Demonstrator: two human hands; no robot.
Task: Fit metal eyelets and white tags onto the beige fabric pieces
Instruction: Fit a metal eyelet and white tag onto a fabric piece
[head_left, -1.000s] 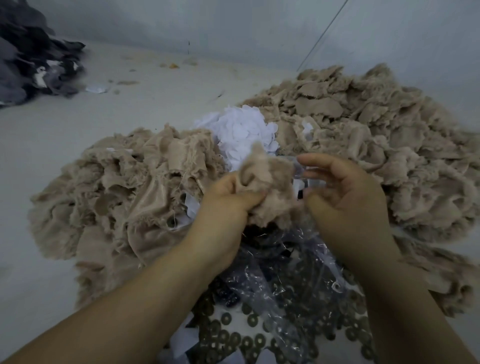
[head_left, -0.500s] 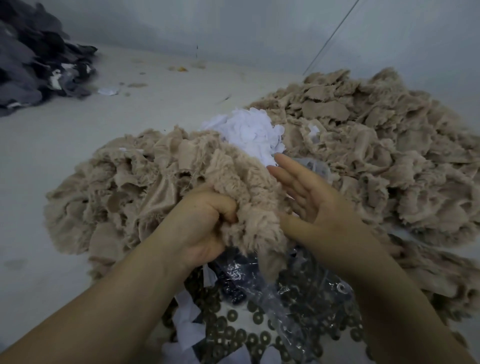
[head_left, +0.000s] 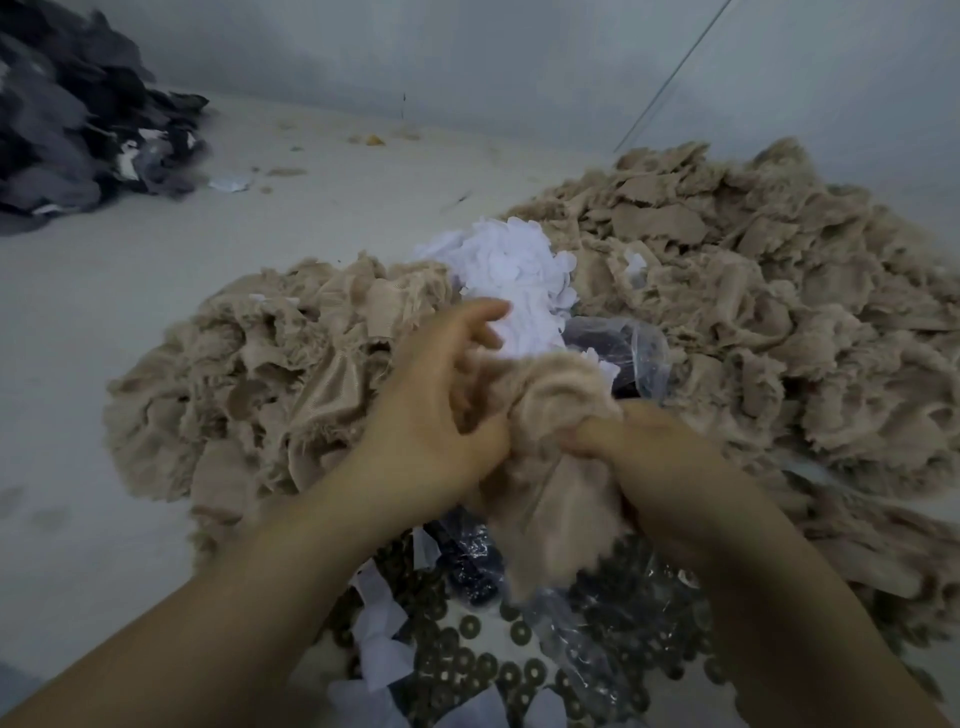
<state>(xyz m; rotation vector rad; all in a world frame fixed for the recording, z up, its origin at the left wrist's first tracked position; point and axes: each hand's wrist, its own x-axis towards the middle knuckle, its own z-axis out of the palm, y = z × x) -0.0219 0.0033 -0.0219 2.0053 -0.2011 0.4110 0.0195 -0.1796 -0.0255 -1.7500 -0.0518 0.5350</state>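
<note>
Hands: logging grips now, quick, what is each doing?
Left hand: fingers loosely spread against the beige fabric piece, grip blurred, cannot tell.
Right hand: gripping that fabric.

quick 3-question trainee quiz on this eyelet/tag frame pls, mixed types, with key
1. True or false: the right hand grips the beige fabric piece.
2. The pile of white tags lies: A) between the two beige heaps, B) on the dark fabric pile, C) in the left hand.
3. Fill in: the metal eyelets lie loose ____ the hands, nearest the camera.

Key: 1 true; 2 A; 3 below
</note>
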